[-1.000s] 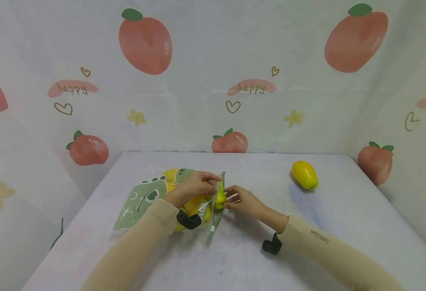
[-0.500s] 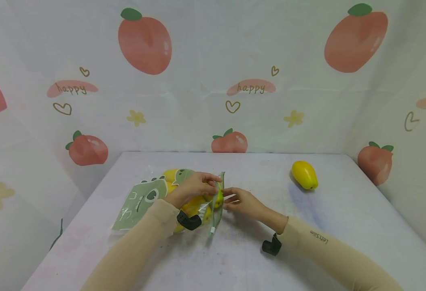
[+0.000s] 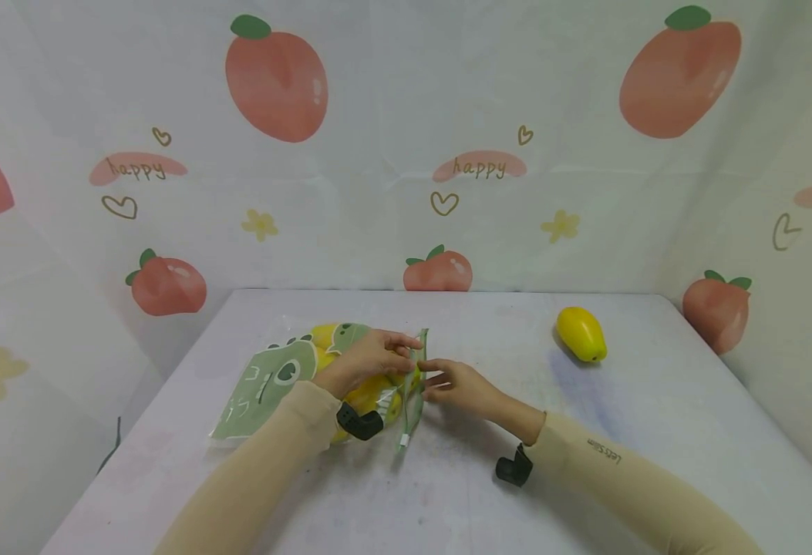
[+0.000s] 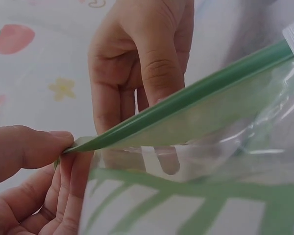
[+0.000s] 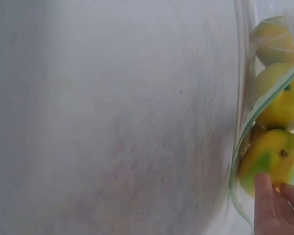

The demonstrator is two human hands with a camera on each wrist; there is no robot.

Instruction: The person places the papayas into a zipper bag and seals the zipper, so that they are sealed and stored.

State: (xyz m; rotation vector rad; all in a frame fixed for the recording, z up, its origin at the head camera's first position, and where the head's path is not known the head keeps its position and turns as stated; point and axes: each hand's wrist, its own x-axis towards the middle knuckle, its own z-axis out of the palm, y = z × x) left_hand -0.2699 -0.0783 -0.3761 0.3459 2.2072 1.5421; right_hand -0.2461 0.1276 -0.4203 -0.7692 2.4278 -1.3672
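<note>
My left hand [image 3: 371,357] pinches the green zip edge of a clear zip bag [image 4: 186,105] between thumb and fingers, at one end of its mouth. The bag [image 3: 256,401], printed with a green dinosaur, lies on its side with several yellow fruits inside. Just within the mouth sits a yellow-green mango [image 5: 269,159], stem end outward. My right hand [image 3: 464,388] is at the opening, its fingertips against this mango. In the left wrist view, the right hand [image 4: 142,54] reaches behind the zip strip, its fingertips seen through the clear plastic.
A single yellow fruit [image 3: 581,334] lies at the back right of the white table [image 3: 489,493]. A white slider [image 3: 404,440] sits at the near end of the zip strip. Behind the table hangs a fruit-printed cloth [image 3: 378,100].
The mango has gone left into the bag's mouth, and my right hand has followed it slightly left. My left hand has stayed on the zip edge.
</note>
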